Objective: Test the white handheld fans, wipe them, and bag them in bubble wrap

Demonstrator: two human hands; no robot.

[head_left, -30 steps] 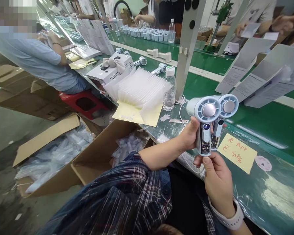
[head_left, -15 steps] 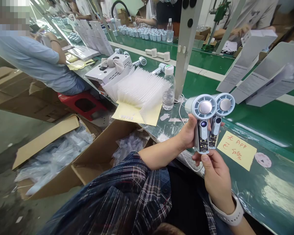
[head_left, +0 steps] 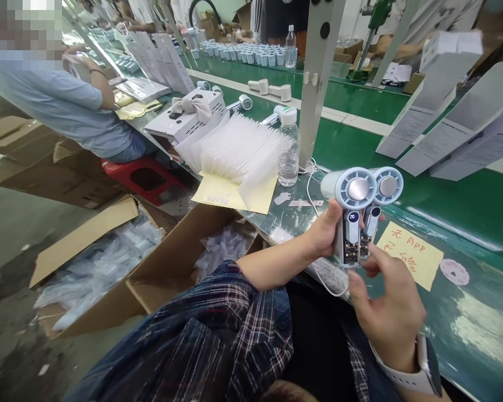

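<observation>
Two light-blue handheld fans are side by side in my left hand, which is closed around their handles. The nearer handheld fan shows "20" on its small display, and bare circuit board is visible below that. Partly behind it, the second handheld fan has a dark display and also shows circuitry. My right hand is open, thumb and index finger apart. Its index fingertip is close to the lower end of the second fan; whether it touches cannot be made out.
A yellow note with red handwriting lies right of the fans, beside a round pink sticker. A water bottle, a stack of clear sleeves and a metal post stand beyond. Cardboard boxes sit left; a person in blue sits farther left.
My right hand has let go of the fans' lower ends and moved right, its fingers spreading. The fans have shifted slightly right and down in my left hand.
</observation>
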